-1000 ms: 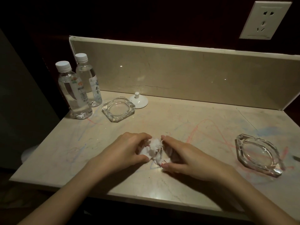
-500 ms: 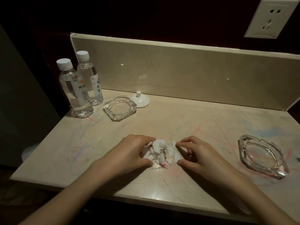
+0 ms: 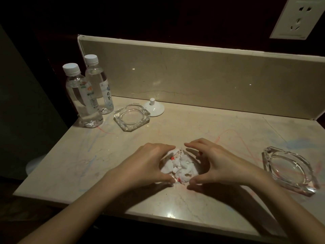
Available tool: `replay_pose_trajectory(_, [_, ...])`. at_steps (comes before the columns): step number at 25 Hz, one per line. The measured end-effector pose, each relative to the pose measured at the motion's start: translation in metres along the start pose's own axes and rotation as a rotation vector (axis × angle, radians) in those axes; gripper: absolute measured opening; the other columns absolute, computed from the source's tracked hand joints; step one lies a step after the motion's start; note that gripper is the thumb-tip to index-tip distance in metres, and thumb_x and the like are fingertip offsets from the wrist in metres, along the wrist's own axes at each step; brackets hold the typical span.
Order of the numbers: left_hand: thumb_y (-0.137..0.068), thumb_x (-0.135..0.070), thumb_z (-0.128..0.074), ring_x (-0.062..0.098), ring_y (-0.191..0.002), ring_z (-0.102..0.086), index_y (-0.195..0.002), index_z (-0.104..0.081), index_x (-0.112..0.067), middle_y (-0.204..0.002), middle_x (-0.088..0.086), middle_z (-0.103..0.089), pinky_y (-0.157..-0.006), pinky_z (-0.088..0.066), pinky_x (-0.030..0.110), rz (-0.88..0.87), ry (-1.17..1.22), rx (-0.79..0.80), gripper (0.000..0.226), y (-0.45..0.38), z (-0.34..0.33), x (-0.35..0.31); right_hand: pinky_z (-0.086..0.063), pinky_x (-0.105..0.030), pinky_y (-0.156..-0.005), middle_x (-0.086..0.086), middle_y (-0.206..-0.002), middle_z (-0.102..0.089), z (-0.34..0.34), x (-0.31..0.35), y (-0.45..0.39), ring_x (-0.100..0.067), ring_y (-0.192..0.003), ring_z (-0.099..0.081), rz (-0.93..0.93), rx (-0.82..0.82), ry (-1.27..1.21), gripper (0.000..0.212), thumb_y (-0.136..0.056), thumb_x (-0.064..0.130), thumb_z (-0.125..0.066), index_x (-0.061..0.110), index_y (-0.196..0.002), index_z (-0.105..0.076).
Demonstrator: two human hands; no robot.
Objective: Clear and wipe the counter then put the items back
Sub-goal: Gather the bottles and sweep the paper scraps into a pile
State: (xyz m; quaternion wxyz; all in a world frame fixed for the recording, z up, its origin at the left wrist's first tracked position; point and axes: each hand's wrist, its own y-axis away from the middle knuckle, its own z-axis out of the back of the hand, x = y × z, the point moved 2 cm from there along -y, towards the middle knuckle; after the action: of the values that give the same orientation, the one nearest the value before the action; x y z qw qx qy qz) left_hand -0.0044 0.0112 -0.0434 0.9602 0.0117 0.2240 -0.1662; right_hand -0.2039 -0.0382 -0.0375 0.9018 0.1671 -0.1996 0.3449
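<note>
Dim light falls on a beige marble tabletop [image 3: 202, 131] with a matching upstand along its far edge, set against a dark wall that carries a white socket plate [image 3: 297, 18] at the upper right. Faint red and blue crayon-like scribbles [image 3: 233, 138] run across the stone, densest toward the right and near the far-left corner.

At the near middle lies a crumpled white tissue wad [image 3: 181, 166] with small red marks on it. The left hand [image 3: 147, 164] and the right hand [image 3: 218, 162] cup it from either side, fingers curled round it and thumbs on its near edge; the fingertips almost meet over the far side of the wad. Both forearms reach in from the near edge.

In the far-left corner stand two clear water bottles with white caps, both upright: the nearer bottle [image 3: 82, 97] and, just behind and to its right, the farther bottle [image 3: 100, 85]. Just right of them sits a square glass ashtray [image 3: 131, 117], and touching or nearly touching its far-right corner is a small white lid [image 3: 153, 108] with a knob, resting flat. Well apart, by the right edge, a second glass ashtray [image 3: 288, 169] lies on red scribbles.
</note>
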Motion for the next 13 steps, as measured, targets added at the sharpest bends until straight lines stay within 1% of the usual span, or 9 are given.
replay_pose_trajectory(3, [-0.072, -0.050, -0.075, 0.009, -0.101, -0.056, -0.127, -0.054, -0.026, -0.115, -0.008, -0.064, -0.080, -0.047, 0.024, -0.044, 0.024, -0.005, 0.063, -0.003, -0.013, -0.012, -0.045, -0.020, -0.090, 0.017, -0.122, -0.038, -0.012, 0.006, -0.005, 0.000, -0.106, -0.042, 0.038, -0.034, 0.014, 0.081, -0.070, 0.056, -0.074, 0.032, -0.138, -0.038])
replay_pose_trajectory(5, [-0.076, -0.046, -0.073, 0.010, -0.094, -0.059, -0.120, -0.061, -0.023, -0.107, -0.006, -0.067, -0.076, -0.048, 0.026, -0.039, 0.034, -0.050, 0.051, -0.007, -0.018, -0.012, -0.047, -0.021, -0.087, 0.015, -0.116, -0.041, -0.015, 0.006, -0.009, -0.001, -0.101, -0.045, 0.035, -0.084, 0.006, 0.068, -0.073, 0.054, -0.072, 0.031, -0.132, -0.047])
replay_pose_trajectory(6, [-0.078, -0.043, -0.072, 0.009, -0.092, -0.060, -0.119, -0.063, -0.022, -0.106, -0.005, -0.068, -0.075, -0.048, 0.024, -0.032, 0.047, -0.072, 0.047, -0.008, -0.019, -0.011, -0.047, -0.021, -0.085, 0.015, -0.113, -0.044, -0.015, 0.005, -0.011, -0.001, -0.099, -0.047, 0.028, -0.108, 0.006, 0.061, -0.075, 0.051, -0.071, 0.030, -0.128, -0.051])
replay_pose_trajectory(8, [-0.081, -0.037, -0.072, 0.005, -0.088, -0.061, -0.118, -0.067, -0.024, -0.106, -0.006, -0.071, -0.070, -0.044, 0.011, -0.015, 0.075, -0.105, 0.040, -0.011, -0.021, -0.007, -0.049, -0.023, -0.082, 0.015, -0.108, -0.049, -0.016, 0.004, -0.013, -0.002, -0.094, -0.050, 0.005, -0.153, 0.002, 0.048, -0.077, 0.045, -0.071, 0.028, -0.120, -0.059])
replay_pose_trajectory(10, [-0.081, -0.033, -0.072, 0.001, -0.083, -0.060, -0.115, -0.069, -0.025, -0.104, -0.007, -0.072, -0.067, -0.039, 0.004, 0.008, 0.089, -0.130, 0.035, -0.013, -0.023, -0.003, -0.051, -0.025, -0.078, 0.012, -0.103, -0.054, -0.018, 0.005, -0.015, -0.004, -0.089, -0.053, -0.015, -0.198, -0.009, 0.037, -0.079, 0.041, -0.071, 0.025, -0.111, -0.065])
replay_pose_trajectory(11, [-0.081, -0.032, -0.072, 0.000, -0.081, -0.060, -0.112, -0.071, -0.025, -0.101, -0.007, -0.073, -0.067, -0.040, 0.004, 0.019, 0.098, -0.143, 0.032, -0.014, -0.024, -0.001, -0.051, -0.025, -0.074, 0.010, -0.099, -0.057, -0.018, 0.006, -0.016, -0.005, -0.085, -0.054, -0.023, -0.219, -0.015, 0.032, -0.079, 0.039, -0.071, 0.022, -0.107, -0.067])
replay_pose_trajectory(12, [-0.081, -0.030, -0.072, 0.002, -0.081, -0.062, -0.109, -0.073, -0.024, -0.098, -0.006, -0.074, -0.069, -0.043, 0.007, 0.026, 0.108, -0.157, 0.029, -0.015, -0.024, -0.001, -0.051, -0.026, -0.071, 0.007, -0.095, -0.059, -0.018, 0.007, -0.016, -0.007, -0.081, -0.055, -0.031, -0.237, -0.021, 0.027, -0.080, 0.037, -0.071, 0.020, -0.102, -0.069])
replay_pose_trajectory(13, [-0.081, -0.029, -0.072, 0.004, -0.080, -0.063, -0.105, -0.074, -0.024, -0.095, -0.006, -0.074, -0.071, -0.047, 0.013, 0.030, 0.117, -0.170, 0.025, -0.017, -0.023, -0.001, -0.050, -0.027, -0.069, 0.006, -0.091, -0.061, -0.019, 0.009, -0.017, -0.008, -0.078, -0.055, -0.036, -0.249, -0.024, 0.023, -0.082, 0.034, -0.070, 0.018, -0.098, -0.071])
